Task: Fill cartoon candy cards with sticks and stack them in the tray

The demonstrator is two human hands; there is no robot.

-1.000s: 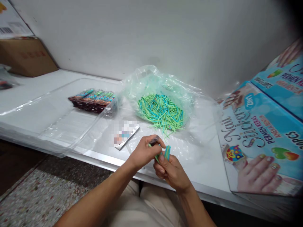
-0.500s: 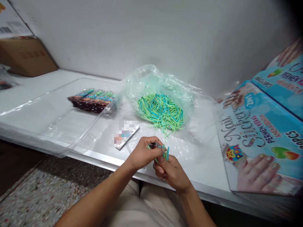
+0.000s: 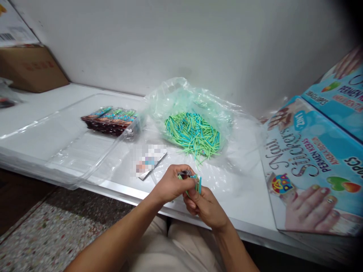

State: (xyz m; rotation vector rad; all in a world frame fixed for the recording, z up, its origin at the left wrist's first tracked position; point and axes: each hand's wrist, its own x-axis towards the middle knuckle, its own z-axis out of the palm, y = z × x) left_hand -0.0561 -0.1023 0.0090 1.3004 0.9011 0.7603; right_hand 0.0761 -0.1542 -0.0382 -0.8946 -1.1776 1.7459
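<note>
My left hand (image 3: pixel 173 185) and my right hand (image 3: pixel 208 206) meet over the table's front edge, both with fingers closed. My right hand pinches a few thin green and blue plastic sticks (image 3: pixel 200 184), which stand up between thumb and fingers. My left fingers are curled around a small shiny dark item (image 3: pixel 185 173) with green at its end; its kind is mostly hidden. Just beyond the hands, a heap of loose green and blue sticks (image 3: pixel 193 132) spills out of a clear plastic bag (image 3: pixel 176 88).
Left of the bag, a stack of small packets (image 3: pixel 109 122) lies on clear plastic sheeting (image 3: pixel 70 151). A partly blurred card (image 3: pixel 153 163) rests near my left hand. Printed blue boxes (image 3: pixel 309 170) stand at right. A cardboard box (image 3: pixel 28 70) sits at far left, against the wall.
Both hands stay in the same place. The sticks have shifted very slightly between my fingers; everything else is as before.
</note>
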